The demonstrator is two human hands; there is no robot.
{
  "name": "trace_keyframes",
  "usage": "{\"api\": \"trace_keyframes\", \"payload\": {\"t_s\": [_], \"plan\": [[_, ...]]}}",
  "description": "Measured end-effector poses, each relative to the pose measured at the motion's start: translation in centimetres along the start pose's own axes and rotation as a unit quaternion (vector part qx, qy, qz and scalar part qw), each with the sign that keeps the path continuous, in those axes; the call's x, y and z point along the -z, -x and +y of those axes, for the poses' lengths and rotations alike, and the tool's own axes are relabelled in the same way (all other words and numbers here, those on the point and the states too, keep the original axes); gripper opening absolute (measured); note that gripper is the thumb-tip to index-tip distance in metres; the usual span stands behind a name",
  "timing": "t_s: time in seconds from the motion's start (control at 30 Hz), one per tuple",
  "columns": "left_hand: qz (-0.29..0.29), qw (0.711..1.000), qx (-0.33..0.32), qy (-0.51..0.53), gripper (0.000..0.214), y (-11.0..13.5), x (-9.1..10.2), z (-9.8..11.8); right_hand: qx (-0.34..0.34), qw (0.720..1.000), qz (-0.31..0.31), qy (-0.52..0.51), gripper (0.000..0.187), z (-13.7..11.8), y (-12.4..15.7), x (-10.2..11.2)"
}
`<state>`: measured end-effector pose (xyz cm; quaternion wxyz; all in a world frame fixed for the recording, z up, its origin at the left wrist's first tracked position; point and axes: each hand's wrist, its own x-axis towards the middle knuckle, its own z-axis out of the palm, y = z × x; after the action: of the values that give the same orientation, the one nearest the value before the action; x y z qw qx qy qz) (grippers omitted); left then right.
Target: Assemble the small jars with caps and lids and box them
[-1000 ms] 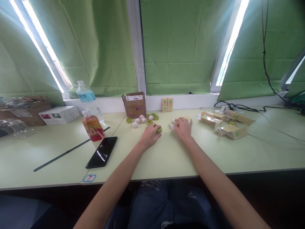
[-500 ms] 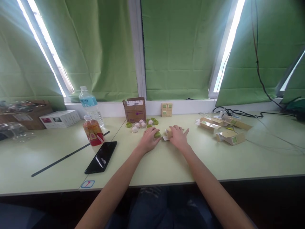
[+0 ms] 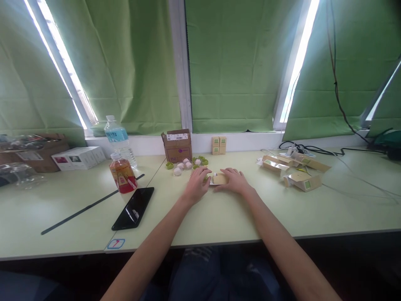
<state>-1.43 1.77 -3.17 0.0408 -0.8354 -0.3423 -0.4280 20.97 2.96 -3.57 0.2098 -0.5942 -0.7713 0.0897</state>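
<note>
In the middle of the table my left hand (image 3: 198, 184) curls its fingers round a small green rounded object (image 3: 205, 179), mostly hidden by them. My right hand (image 3: 236, 182) grips a small beige cardboard box (image 3: 219, 179) from the right, thumb on the near side and fingers on the far side. The box lies low at the tabletop, its white flap end facing the green object. Just beyond my left hand are several pale pink balls (image 3: 188, 165) and green petal-shaped pieces (image 3: 203, 160).
A brown carton (image 3: 177, 146) and stacked small beige boxes (image 3: 219, 145) stand at the wall. To the right lie opened beige boxes (image 3: 303, 181) and cables (image 3: 324, 149). On the left are a red drink bottle (image 3: 123, 173), a water bottle (image 3: 117, 138), a phone (image 3: 133, 209) and a dark strip (image 3: 78, 213).
The box has turned and shifted left, close against the green object, and more of its top shows. My right hand has opened wider around it. My left hand stays nearly in place.
</note>
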Motion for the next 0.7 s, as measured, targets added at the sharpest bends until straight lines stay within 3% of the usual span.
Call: {"api": "trace_keyframes", "payload": {"t_s": [0.13, 0.27, 0.37, 0.5, 0.6, 0.7], "plan": [[0.011, 1.000, -0.004, 0.000, 0.020, 0.1, 0.1, -0.2, -0.020, 1.000, -0.005, 0.010, 0.100, 0.3, -0.1, 0.3], [0.022, 1.000, -0.007, 0.009, 0.019, 0.0, 0.2, -0.1, -0.023, 0.995, 0.093, -0.007, 0.084, 0.1, -0.2, 0.8], [0.048, 0.998, 0.026, 0.044, 0.031, -0.1, 0.2, 0.2, -0.010, 0.985, 0.150, -0.087, 0.076, -0.6, -0.1, 0.8], [0.083, 0.977, 0.098, 0.169, 0.066, -0.4, 0.0, 1.0, 0.035, 0.959, 0.199, -0.201, 0.069, -2.2, 0.0, -0.1], [0.070, 0.954, 0.123, 0.266, 0.076, -0.4, -0.2, 1.5, 0.100, 0.936, 0.220, -0.256, 0.067, -3.2, 0.1, -0.7], [0.090, 0.943, 0.130, 0.292, 0.079, -0.4, -0.1, 1.7, 0.162, 0.918, 0.207, -0.298, 0.068, -3.8, 0.4, -0.7]]}}
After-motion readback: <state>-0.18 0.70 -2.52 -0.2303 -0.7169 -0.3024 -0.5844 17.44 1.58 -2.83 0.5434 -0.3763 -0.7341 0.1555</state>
